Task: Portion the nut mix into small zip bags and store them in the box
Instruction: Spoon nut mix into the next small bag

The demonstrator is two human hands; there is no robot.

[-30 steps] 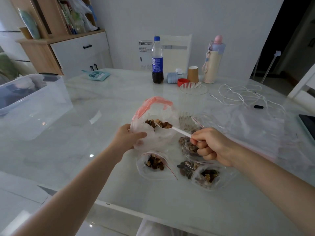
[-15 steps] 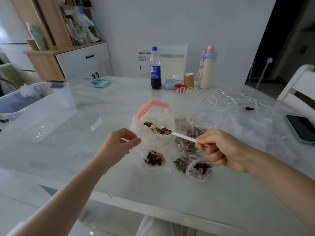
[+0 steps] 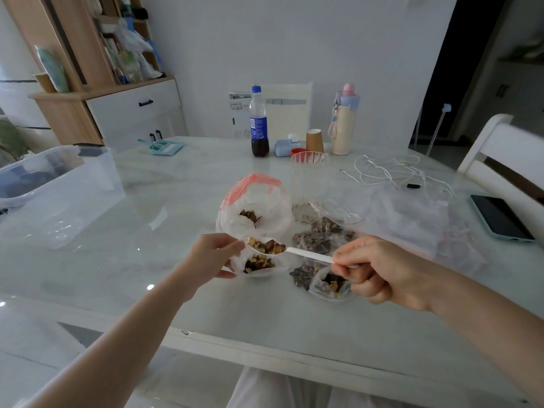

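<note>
— What's changed, from where you sit?

— My right hand [image 3: 379, 270] pinches the spoon [image 3: 282, 250] by its handle end, fingers curled round it. A second ago the loaded bowl of the spoon was up inside the big bag [image 3: 253, 207]; now I've drawn it back and down, and it hangs just over the mouth of the small bag [image 3: 259, 265].

— And the other hand?

— My left hand [image 3: 213, 256] has let go of the big bag and come down to the small bag, thumb and fingers pinching its near edge to hold the mouth open. The spoon tip is almost touching those fingers.

— So where does that leave us?

— Nuts [image 3: 266, 246] are on the spoon, not yet tipped. That small bag already has some nut mix in it, so I judge this a top-up scoop. More bags [image 3: 326, 285] lie just under and beyond my right hand. The box [image 3: 59, 184] sits well off past my left hand on the counter [image 3: 265, 313]; none of these bags has been stored yet.
</note>
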